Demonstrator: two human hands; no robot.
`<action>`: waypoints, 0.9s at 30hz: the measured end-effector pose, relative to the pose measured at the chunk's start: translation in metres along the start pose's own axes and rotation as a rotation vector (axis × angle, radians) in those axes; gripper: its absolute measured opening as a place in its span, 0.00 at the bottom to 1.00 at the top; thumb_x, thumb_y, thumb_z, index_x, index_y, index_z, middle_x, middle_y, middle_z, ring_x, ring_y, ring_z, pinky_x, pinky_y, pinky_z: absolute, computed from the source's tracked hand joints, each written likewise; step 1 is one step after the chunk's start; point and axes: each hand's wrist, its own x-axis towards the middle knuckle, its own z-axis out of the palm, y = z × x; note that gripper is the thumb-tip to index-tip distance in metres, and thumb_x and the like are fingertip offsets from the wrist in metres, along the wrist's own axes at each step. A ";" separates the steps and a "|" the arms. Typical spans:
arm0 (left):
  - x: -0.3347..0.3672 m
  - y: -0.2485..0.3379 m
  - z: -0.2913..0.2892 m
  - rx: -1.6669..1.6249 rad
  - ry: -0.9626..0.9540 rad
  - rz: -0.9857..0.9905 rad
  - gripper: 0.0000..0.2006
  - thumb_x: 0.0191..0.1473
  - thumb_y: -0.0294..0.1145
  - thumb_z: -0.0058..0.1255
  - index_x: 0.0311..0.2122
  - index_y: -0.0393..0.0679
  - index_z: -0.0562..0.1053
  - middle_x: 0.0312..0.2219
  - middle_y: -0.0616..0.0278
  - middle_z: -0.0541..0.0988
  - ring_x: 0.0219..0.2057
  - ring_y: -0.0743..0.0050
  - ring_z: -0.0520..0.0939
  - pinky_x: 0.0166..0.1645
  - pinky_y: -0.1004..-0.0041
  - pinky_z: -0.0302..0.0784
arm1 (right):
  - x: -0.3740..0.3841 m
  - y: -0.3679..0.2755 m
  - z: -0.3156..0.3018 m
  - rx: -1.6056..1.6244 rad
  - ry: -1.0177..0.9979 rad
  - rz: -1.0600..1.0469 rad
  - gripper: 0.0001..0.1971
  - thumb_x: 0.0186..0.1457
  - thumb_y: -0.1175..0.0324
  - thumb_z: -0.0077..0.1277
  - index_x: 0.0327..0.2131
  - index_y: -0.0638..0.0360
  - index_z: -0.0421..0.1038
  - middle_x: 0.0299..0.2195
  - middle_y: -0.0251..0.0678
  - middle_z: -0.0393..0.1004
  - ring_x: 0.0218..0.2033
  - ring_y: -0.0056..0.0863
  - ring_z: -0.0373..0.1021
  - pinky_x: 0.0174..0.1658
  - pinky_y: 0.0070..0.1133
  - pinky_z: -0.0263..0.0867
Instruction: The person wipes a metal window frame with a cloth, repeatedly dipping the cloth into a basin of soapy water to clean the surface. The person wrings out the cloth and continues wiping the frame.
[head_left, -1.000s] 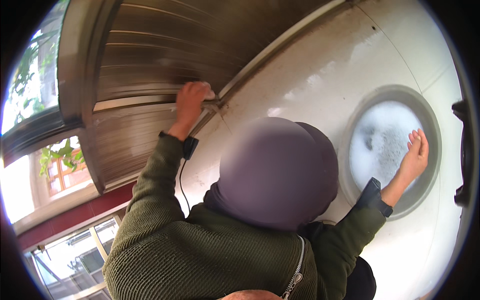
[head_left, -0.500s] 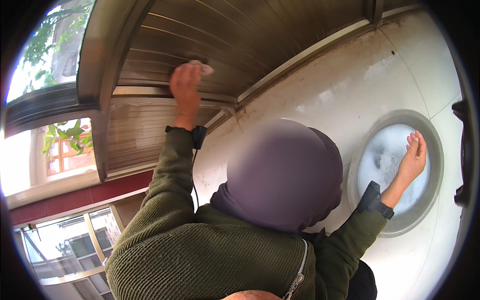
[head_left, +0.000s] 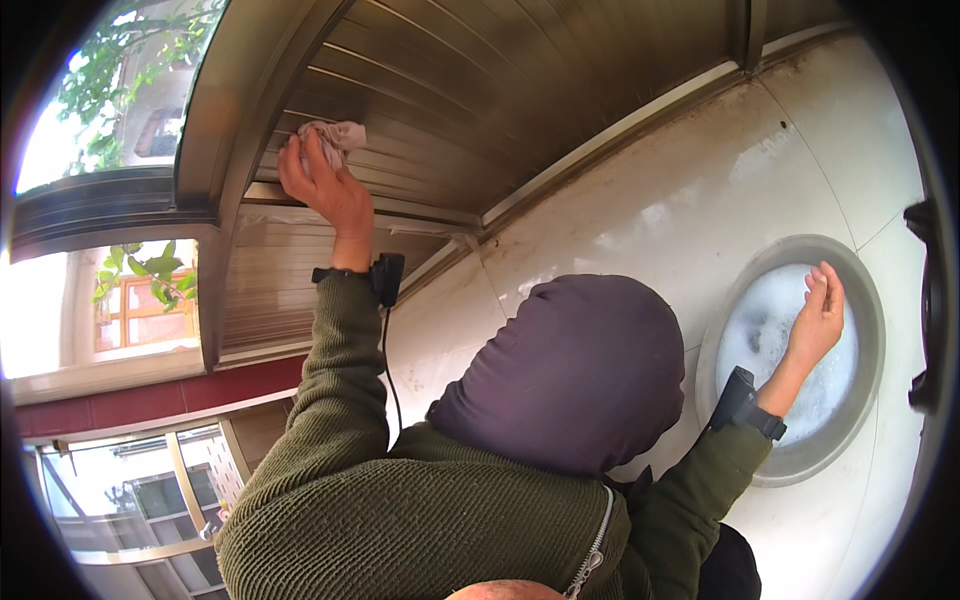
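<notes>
My left hand [head_left: 325, 190] is raised against a brown ribbed metal panel [head_left: 450, 90]. Its fingers press a crumpled pale pink cloth [head_left: 345, 138] on the ribs, close to the upright window frame. On the right, my right hand [head_left: 820, 315] hovers over a grey basin [head_left: 868, 350] filled with white suds [head_left: 765, 325]. Its fingers are loosely bent and no object shows in them. Both wrists wear dark strapped devices, a black cable running down from the left one.
Pale floor tiles [head_left: 640, 230] lie between the panel and the basin. A metal rail [head_left: 610, 135] edges the panel's foot. Window panes with greenery behind them stand at far left, above a dark red ledge [head_left: 160, 392]. My dark-trousered knee [head_left: 580, 370] rises in the middle.
My left hand has slid the cloth leftward along the panel, toward the window frame. My right hand stays over the basin with little change. The view has shifted slightly.
</notes>
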 end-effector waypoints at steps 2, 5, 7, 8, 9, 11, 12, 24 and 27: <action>0.006 0.009 0.014 -0.040 0.084 0.011 0.27 0.48 0.11 0.48 0.55 0.42 0.73 0.57 0.54 0.65 0.58 0.46 0.65 0.62 0.52 0.60 | -0.002 -0.002 0.002 -0.025 0.004 -0.014 0.14 0.65 0.65 0.47 0.49 0.59 0.75 0.42 0.36 0.79 0.45 0.24 0.75 0.50 0.21 0.67; 0.026 0.010 0.027 -0.072 0.054 0.166 0.25 0.50 0.13 0.49 0.55 0.43 0.73 0.56 0.51 0.67 0.57 0.46 0.66 0.61 0.53 0.60 | -0.003 -0.004 0.003 -0.048 -0.006 -0.034 0.14 0.65 0.66 0.47 0.49 0.59 0.75 0.43 0.36 0.79 0.45 0.24 0.76 0.49 0.21 0.68; 0.037 0.003 0.022 -0.058 -0.009 0.282 0.24 0.51 0.14 0.49 0.55 0.44 0.74 0.55 0.49 0.68 0.56 0.47 0.67 0.61 0.55 0.61 | -0.005 -0.003 0.001 -0.037 -0.007 -0.034 0.14 0.65 0.66 0.46 0.50 0.58 0.75 0.44 0.35 0.79 0.45 0.24 0.76 0.48 0.21 0.68; 0.039 -0.001 0.016 -0.033 -0.032 0.323 0.24 0.51 0.14 0.49 0.54 0.44 0.75 0.55 0.49 0.68 0.56 0.47 0.67 0.61 0.56 0.61 | -0.006 -0.003 0.000 -0.066 -0.019 -0.095 0.14 0.65 0.66 0.46 0.50 0.58 0.75 0.44 0.35 0.79 0.45 0.24 0.76 0.48 0.21 0.68; 0.041 -0.007 0.009 0.032 -0.107 0.374 0.23 0.51 0.13 0.48 0.53 0.43 0.75 0.55 0.49 0.68 0.56 0.48 0.67 0.61 0.57 0.61 | -0.008 -0.001 -0.001 -0.062 -0.021 -0.148 0.14 0.65 0.66 0.46 0.50 0.58 0.75 0.44 0.35 0.79 0.45 0.24 0.76 0.48 0.21 0.68; 0.037 -0.018 -0.014 0.086 -0.014 0.259 0.24 0.51 0.13 0.50 0.53 0.44 0.75 0.54 0.55 0.69 0.54 0.50 0.68 0.59 0.58 0.63 | -0.007 0.001 0.000 -0.056 -0.015 -0.146 0.14 0.65 0.67 0.46 0.50 0.58 0.75 0.44 0.35 0.79 0.45 0.24 0.76 0.48 0.21 0.68; 0.034 -0.020 -0.021 0.089 0.064 0.215 0.24 0.51 0.13 0.50 0.53 0.45 0.75 0.53 0.59 0.69 0.54 0.51 0.69 0.59 0.58 0.65 | -0.004 0.003 0.003 -0.052 -0.011 -0.095 0.14 0.65 0.67 0.46 0.50 0.58 0.75 0.44 0.35 0.79 0.45 0.24 0.76 0.48 0.21 0.68; 0.050 0.033 0.038 0.043 0.112 0.201 0.24 0.50 0.15 0.48 0.53 0.45 0.75 0.51 0.56 0.71 0.53 0.54 0.69 0.55 0.63 0.68 | -0.004 0.004 0.002 -0.067 0.006 0.015 0.14 0.64 0.66 0.47 0.49 0.59 0.76 0.42 0.35 0.79 0.44 0.24 0.75 0.48 0.21 0.68; 0.032 0.044 0.058 -0.376 -0.228 0.302 0.22 0.50 0.19 0.51 0.51 0.49 0.77 0.49 0.62 0.75 0.50 0.57 0.74 0.51 0.62 0.71 | -0.001 0.008 -0.002 -0.019 0.016 -0.038 0.14 0.64 0.66 0.47 0.49 0.59 0.76 0.42 0.35 0.79 0.44 0.23 0.75 0.48 0.20 0.68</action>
